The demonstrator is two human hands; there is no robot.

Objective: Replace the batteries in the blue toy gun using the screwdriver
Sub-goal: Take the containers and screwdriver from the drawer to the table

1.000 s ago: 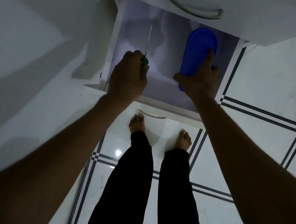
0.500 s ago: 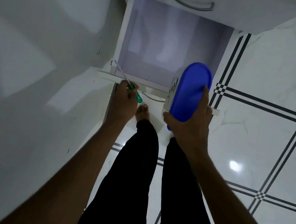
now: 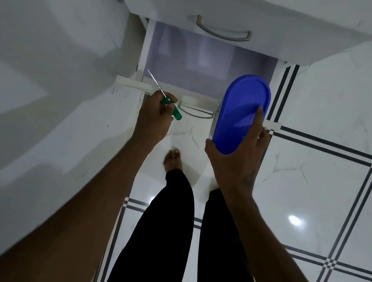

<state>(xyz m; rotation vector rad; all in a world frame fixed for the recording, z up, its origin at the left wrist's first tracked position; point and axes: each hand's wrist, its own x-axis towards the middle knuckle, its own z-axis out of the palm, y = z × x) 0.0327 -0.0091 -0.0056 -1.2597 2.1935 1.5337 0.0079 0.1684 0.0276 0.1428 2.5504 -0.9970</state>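
Curled around the green handle of a screwdriver (image 3: 169,104), the left hand (image 3: 154,116) keeps a closed grip while the right hand (image 3: 238,159) clasps a blue-lidded box (image 3: 240,113), both just above the open drawer (image 3: 205,71).

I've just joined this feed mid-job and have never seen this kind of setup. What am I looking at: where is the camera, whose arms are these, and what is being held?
There is no machine here. The single view comes from a wide-angle camera worn on a person's head, looking down past their arms to their legs and the tiled floor. The left hand grips a screwdriver with a green handle, its thin shaft pointing up and away. The right hand holds a white container with a blue lid, tilted so the lid faces the camera. Beyond the hands, a white drawer stands pulled open; nothing can be made out inside it. A closed drawer front with a metal handle sits above it. The blue toy gun is not visible.
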